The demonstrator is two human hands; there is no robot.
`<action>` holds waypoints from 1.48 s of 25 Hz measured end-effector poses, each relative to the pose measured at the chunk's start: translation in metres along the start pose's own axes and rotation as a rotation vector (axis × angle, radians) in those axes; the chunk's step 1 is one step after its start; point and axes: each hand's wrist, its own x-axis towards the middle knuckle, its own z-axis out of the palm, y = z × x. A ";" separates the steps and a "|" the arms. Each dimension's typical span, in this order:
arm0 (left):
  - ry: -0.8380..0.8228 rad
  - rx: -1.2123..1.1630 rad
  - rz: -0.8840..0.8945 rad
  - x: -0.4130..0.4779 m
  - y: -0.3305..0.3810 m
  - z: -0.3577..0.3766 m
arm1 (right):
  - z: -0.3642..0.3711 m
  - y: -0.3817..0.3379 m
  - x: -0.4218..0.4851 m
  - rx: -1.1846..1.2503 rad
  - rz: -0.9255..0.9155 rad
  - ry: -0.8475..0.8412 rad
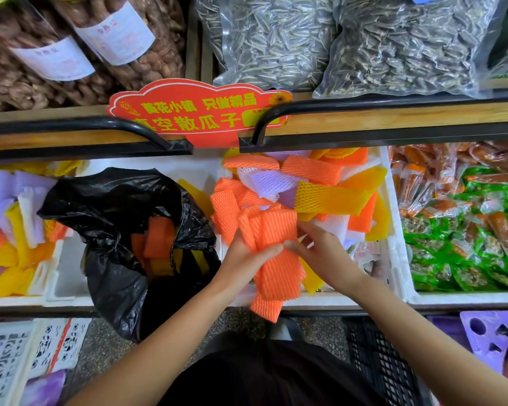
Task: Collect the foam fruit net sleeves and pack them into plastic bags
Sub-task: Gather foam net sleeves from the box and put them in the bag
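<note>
My left hand [244, 259] grips a stack of orange foam sleeves [276, 259] and my right hand [323, 253] pinches its right edge, over the front rim of a white foam box [393, 224] heaped with orange, yellow and lilac sleeves. Just left, an open black bag [115, 206] holds more. The red sign [194, 112] behind reads "真空散瓜子". Vacuum packs of sunflower seeds [276, 39] lie on the shelf above.
</note>
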 end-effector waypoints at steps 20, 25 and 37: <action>0.180 -0.207 -0.222 0.005 -0.020 0.019 | -0.023 0.003 -0.014 0.093 0.175 0.176; 0.116 -0.024 -0.115 0.000 -0.022 0.020 | 0.024 0.005 -0.034 0.035 0.133 0.121; 0.128 0.022 0.106 -0.025 -0.022 -0.050 | 0.060 0.089 -0.034 -0.327 0.613 0.058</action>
